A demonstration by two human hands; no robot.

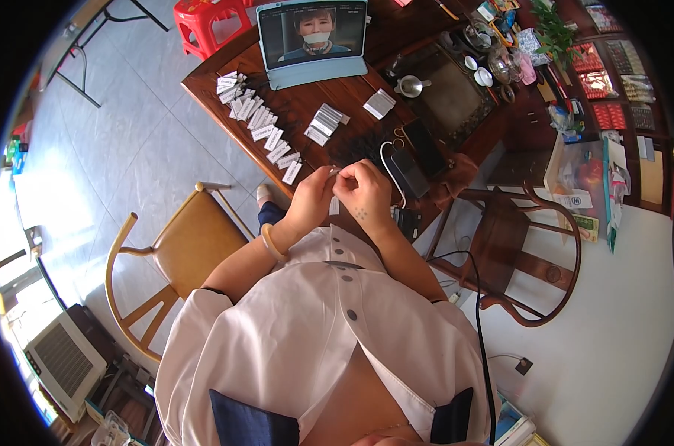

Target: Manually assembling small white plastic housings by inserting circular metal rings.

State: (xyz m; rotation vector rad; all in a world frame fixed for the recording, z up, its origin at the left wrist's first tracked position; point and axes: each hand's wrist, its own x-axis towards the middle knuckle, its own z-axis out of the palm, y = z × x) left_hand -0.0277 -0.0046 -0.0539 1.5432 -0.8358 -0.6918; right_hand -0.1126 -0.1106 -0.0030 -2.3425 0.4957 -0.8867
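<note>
Over the near edge of the dark wooden table, my left hand and my right hand meet at the fingertips. Both are closed in a pinch, with a tiny pale item between them, too small to name. A white slip shows just below, between my wrists. Beyond the right hand lies a tangle of thin black strings. White printed tags with dark strings spread in an overlapping row along the table's left edge. A stack of tags and a smaller stack lie farther back.
A tablet in a light blue case stands at the back, playing a video. Right of my hands are a black device with a white cable, scissors and a tea tray. Chairs flank me, one tan, one dark wood.
</note>
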